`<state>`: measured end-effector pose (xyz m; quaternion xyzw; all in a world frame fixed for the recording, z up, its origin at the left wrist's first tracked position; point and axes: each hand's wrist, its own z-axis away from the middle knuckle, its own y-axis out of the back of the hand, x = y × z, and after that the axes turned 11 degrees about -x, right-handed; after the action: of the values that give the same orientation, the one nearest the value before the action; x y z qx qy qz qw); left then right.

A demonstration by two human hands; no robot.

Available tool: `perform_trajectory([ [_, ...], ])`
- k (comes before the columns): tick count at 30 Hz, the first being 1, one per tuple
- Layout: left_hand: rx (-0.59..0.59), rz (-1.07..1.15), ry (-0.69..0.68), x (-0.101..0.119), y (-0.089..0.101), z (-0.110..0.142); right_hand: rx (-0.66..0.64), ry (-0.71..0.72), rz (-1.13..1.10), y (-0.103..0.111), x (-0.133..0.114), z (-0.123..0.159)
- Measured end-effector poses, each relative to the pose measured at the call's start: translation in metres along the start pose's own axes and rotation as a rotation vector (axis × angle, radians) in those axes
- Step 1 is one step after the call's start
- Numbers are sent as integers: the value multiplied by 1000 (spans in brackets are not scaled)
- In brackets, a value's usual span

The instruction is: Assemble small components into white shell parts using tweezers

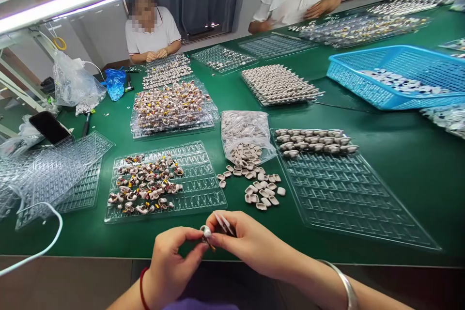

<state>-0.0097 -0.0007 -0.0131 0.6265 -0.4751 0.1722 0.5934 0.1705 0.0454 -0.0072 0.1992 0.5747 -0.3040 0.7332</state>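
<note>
My left hand [178, 256] pinches a small white earbud-like part [206, 231] between thumb and index finger, just past the table's near edge. From the other side my right hand [243, 237] also grips that part, fingertips meeting the left ones. A bit of yellow and dark wiring hangs beneath it. Two narrow pale blades, looking like tweezers [224, 224], stick out between my right fingers; their other end is hidden. Ahead on the left, a clear tray [203, 174] bears many similar wired parts [145, 184]. Loose beige oval shells [263, 189] lie ahead of my right hand.
An open plastic bag [245, 126] spills shells. To its right, a clear tray [348, 198] carries rows of dark-grey pieces [312, 141]. Filled trays [174, 106] stand behind; a blue basket [363, 82] is at right. A phone [50, 127] and cable lie left. Two people sit opposite.
</note>
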Motion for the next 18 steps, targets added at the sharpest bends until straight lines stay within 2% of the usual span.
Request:
perform_trajectory([
  [7,-2,122,52,-3,1,1,51,28,121,-2,-5,3],
  [14,24,85,15,-4,-1,5,145,120,368,-8,-5,8],
  [18,18,137,36,-6,-1,7,152,115,383,-10,-5,8],
])
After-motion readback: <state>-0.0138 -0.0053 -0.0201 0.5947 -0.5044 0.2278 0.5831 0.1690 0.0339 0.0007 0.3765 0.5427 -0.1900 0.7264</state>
